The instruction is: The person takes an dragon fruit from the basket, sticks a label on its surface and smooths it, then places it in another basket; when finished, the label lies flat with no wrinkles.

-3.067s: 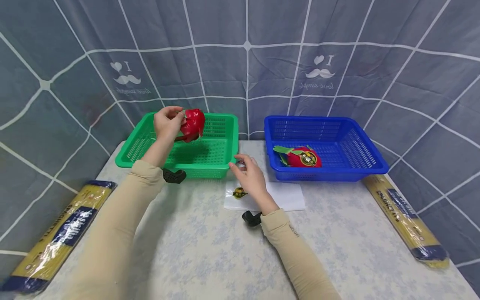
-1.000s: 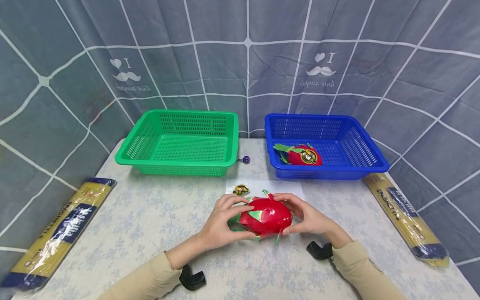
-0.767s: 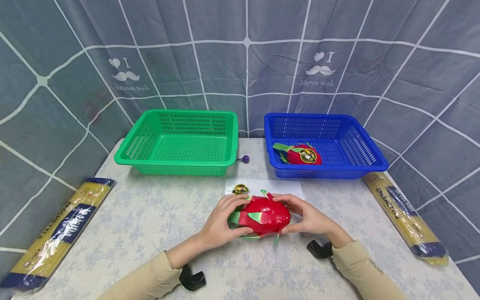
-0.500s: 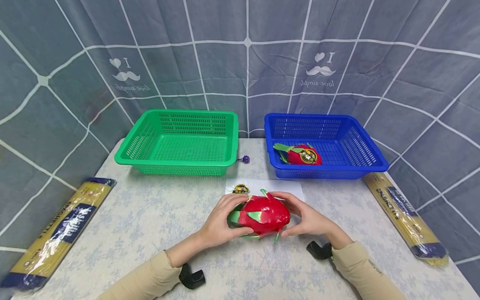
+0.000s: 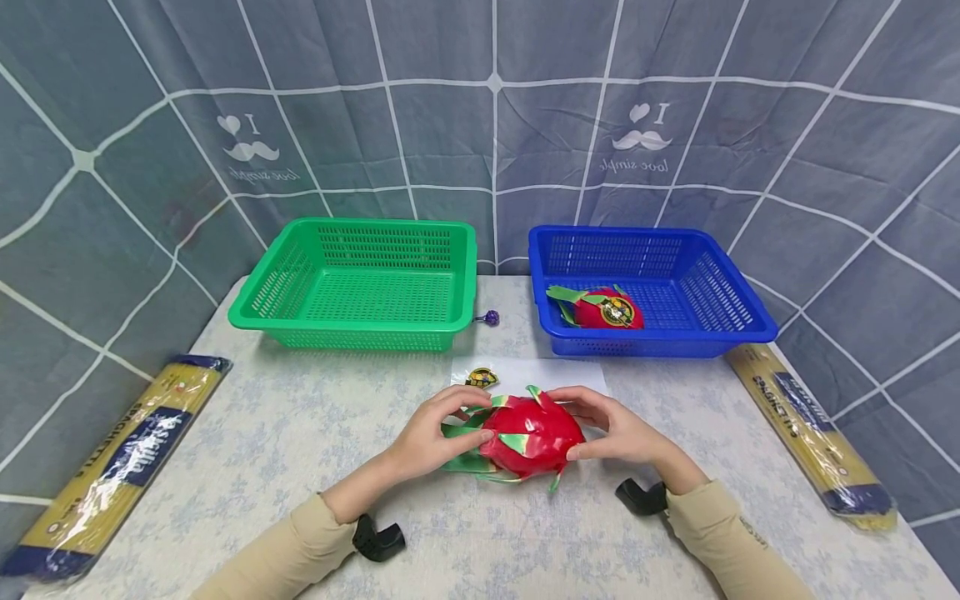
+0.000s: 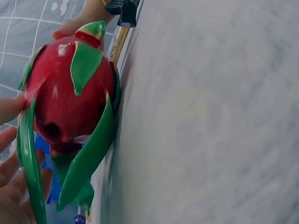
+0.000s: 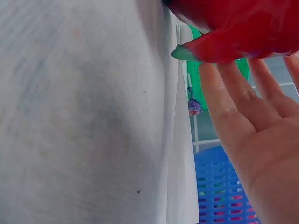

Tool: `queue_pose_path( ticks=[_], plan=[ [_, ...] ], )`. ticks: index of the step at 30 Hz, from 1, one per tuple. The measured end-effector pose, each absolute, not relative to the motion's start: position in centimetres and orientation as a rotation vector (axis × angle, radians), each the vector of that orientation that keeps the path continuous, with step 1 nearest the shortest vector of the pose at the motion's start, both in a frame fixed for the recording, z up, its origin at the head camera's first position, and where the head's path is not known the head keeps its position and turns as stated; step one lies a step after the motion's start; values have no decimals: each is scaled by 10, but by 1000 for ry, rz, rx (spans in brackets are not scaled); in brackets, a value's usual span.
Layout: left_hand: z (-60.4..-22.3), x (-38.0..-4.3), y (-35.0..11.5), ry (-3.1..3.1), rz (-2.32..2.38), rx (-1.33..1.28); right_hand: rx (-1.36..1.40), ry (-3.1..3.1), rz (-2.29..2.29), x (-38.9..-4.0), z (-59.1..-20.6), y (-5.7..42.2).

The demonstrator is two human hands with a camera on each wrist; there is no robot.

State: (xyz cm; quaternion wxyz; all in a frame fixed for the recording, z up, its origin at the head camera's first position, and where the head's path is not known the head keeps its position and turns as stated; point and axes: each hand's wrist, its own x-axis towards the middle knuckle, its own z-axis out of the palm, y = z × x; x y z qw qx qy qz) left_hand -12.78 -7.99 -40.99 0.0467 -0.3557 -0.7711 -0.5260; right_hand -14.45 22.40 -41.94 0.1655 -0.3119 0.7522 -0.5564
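Observation:
A red dragon fruit (image 5: 534,433) with green leafy scales, looking like a shiny model, sits low at the table in the head view, its leafy end to the left. My left hand (image 5: 423,435) spans that leafy end, thumb and forefinger touching it; in the left wrist view its other fingers (image 6: 18,193) spread beyond the leaves. Around the rounded right end my right hand (image 5: 617,429) holds, thumb in front and fingers behind. From the right wrist view, those fingers (image 7: 229,100) reach up against the red skin. Parts of the fingertips are hidden by the fruit.
Behind stand a green basket (image 5: 352,340) and a blue basket (image 5: 660,346); another dragon fruit (image 5: 600,310) lies in the blue one. A purple lollipop (image 5: 490,317) lies between them. White paper (image 5: 585,373) is behind the fruit. Spaghetti packs (image 5: 131,458) (image 5: 810,433) flank the table.
The left hand earlier held the fruit over the green basket, then brought it to the front middle, where the right hand joined. Lately the left hand shifted slightly left, and the fruit turned a little.

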Motion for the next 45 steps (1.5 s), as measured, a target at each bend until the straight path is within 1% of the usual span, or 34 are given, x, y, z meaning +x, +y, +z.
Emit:
queue_pose_path(
  ticks=[6, 9, 12, 16, 21, 25, 31, 35, 40, 45],
  plan=[
    [-387, -124, -83, -2349, -1617, -1100, -923, 2089, -1615, -149, -421, 227],
    [-384, -129, -88, -2381, -1636, -1040, -916, 2070, -1674, -154, -422, 228],
    [-384, -137, -96, -2422, -1683, -941, -848, 2065, -1753, -161, -421, 228],
    [-396, -153, -107, -2459, -1791, -785, -717, 2089, -1801, -174, -418, 223],
    [-424, -173, -119, -2499, -1980, -667, -664, 2166, -1714, -197, -415, 212],
    [-438, -179, -123, -2546, -2046, -684, -686, 2175, -1607, -213, -411, 198],
    [-448, -183, -123, -2633, -2003, -753, -677, 2170, -1505, -229, -412, 180],
    [-450, -184, -123, -2631, -1996, -800, -673, 2184, -1435, -237, -418, 172],
    [-451, -183, -123, -2619, -1986, -835, -766, 2182, -1329, -242, -421, 166],
    [-450, -183, -124, -2635, -1977, -805, -838, 2184, -1268, -244, -422, 159]
  ],
)
